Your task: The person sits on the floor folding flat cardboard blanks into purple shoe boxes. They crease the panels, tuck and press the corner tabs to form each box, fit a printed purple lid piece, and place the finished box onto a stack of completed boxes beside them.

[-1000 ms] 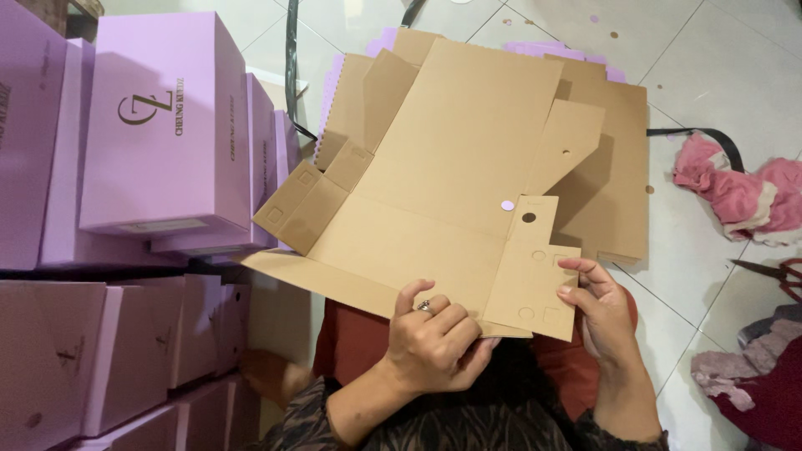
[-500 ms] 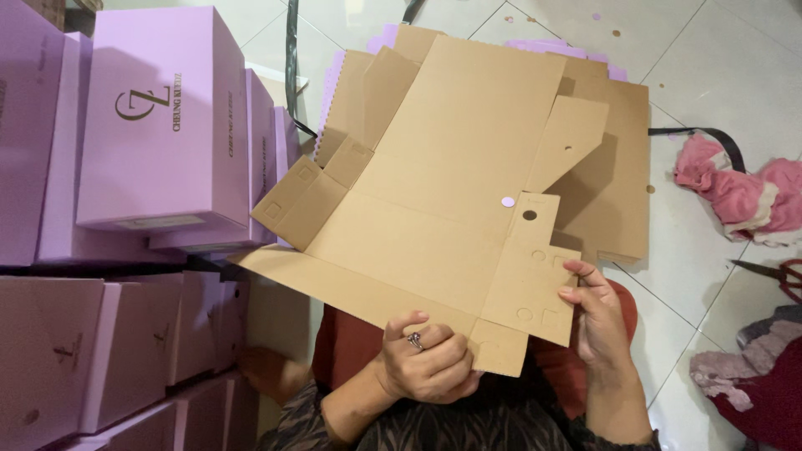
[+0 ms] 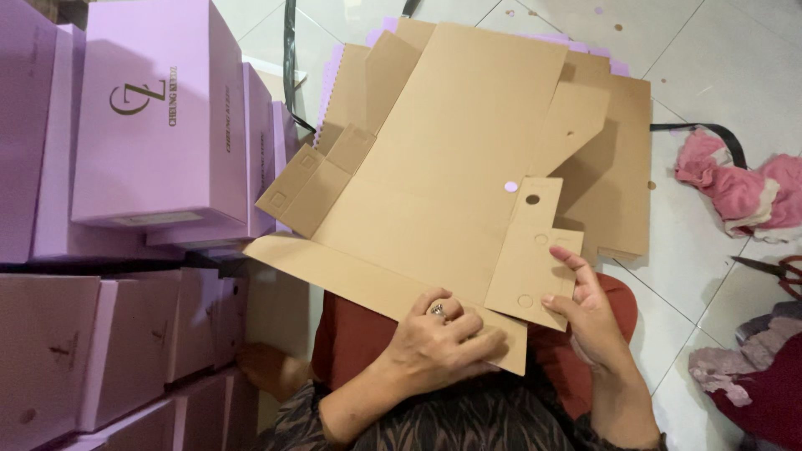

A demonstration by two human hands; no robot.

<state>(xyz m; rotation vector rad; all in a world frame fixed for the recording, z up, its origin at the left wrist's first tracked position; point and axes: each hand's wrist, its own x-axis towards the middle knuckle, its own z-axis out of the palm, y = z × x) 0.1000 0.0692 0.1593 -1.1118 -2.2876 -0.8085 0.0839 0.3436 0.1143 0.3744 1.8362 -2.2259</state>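
The flat cardboard blank is spread away from the lap; its near edge is pressed by the left hand, its side flap pinched by the right hand.

There is one view only, taken from a camera on the person's head and aimed steeply down over the lap toward the floor. It sits close: the left hand and right hand fill the near bottom edge, with the forearms cut off by the frame. The flat cardboard sheet takes up the middle and reaches almost to the far top edge. On the left the view runs into stacked purple boxes; on the right it takes in white floor tiles and a pink cloth. No second view overlaps with it.
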